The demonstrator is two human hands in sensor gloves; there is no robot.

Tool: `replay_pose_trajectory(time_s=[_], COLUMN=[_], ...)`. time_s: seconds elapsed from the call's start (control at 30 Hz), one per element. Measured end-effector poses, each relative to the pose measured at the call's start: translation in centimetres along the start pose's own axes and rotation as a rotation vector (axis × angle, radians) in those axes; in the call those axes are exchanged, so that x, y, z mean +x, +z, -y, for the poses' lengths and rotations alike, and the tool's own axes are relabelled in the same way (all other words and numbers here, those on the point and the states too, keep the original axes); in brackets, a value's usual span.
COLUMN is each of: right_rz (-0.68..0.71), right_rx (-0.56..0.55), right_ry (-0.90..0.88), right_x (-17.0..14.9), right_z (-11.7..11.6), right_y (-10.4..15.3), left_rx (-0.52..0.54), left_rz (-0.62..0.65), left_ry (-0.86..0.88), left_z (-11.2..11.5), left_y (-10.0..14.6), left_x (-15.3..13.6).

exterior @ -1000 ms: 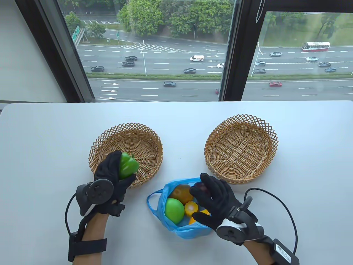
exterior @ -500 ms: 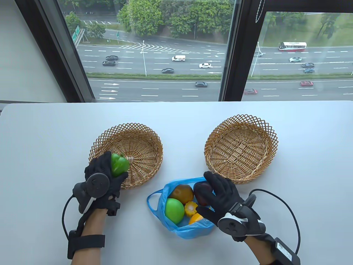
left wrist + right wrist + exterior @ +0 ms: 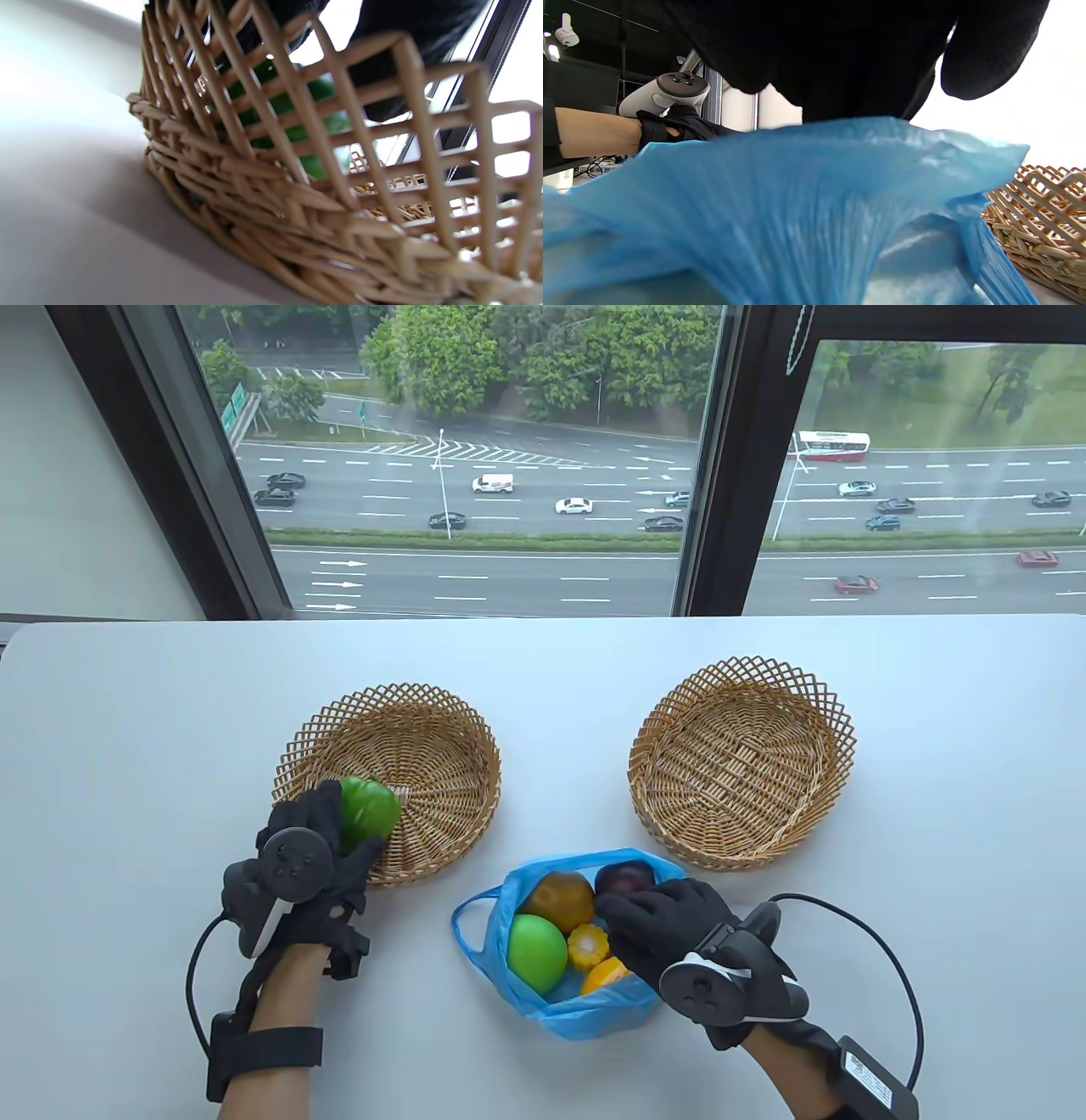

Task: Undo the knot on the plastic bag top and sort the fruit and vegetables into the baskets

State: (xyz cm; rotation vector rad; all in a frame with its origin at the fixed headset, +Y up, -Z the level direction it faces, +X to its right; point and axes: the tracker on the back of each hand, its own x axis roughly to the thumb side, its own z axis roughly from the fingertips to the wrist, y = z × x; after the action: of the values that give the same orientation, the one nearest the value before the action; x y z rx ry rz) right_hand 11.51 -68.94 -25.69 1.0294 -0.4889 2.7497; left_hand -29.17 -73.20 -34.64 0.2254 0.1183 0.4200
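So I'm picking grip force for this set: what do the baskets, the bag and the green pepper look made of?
The left basket and right basket look like woven wicker or rattan, matte tan, with open lattice rims. The bag is thin blue plastic film, crinkled and translucent. The green pepper looks like smooth, glossy plastic, probably a toy, though that's uncertain.
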Motion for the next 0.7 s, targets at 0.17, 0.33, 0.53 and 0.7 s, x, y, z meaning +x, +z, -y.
replay_pose_trajectory(time_s=[0.17, 0.33, 0.53, 0.7], right_rz=[-0.001, -0.026, -0.049, -0.076], right_rx=[0.002, -0.044, -0.055, 0.017], right_ry=[0.026, 0.036, 0.078, 0.177], right_x=[0.3, 0.6, 2.0, 3.5], right_z=[0.0, 0.2, -0.4, -1.4], right_y=[-0.1, -0.2, -0.9, -1.5], left_rx=[0.05, 0.088, 0.064, 0.018], left_rz=[0.082, 0.244, 0.459, 0.576], left_ry=[0.002, 0.059, 0.153, 0.163], left_z=[-1.1, -2.0, -1.7, -1.1], left_y=[0.8, 2.4, 4.3, 6.2], left_x=[1.7, 4.9, 9.1, 11.4])
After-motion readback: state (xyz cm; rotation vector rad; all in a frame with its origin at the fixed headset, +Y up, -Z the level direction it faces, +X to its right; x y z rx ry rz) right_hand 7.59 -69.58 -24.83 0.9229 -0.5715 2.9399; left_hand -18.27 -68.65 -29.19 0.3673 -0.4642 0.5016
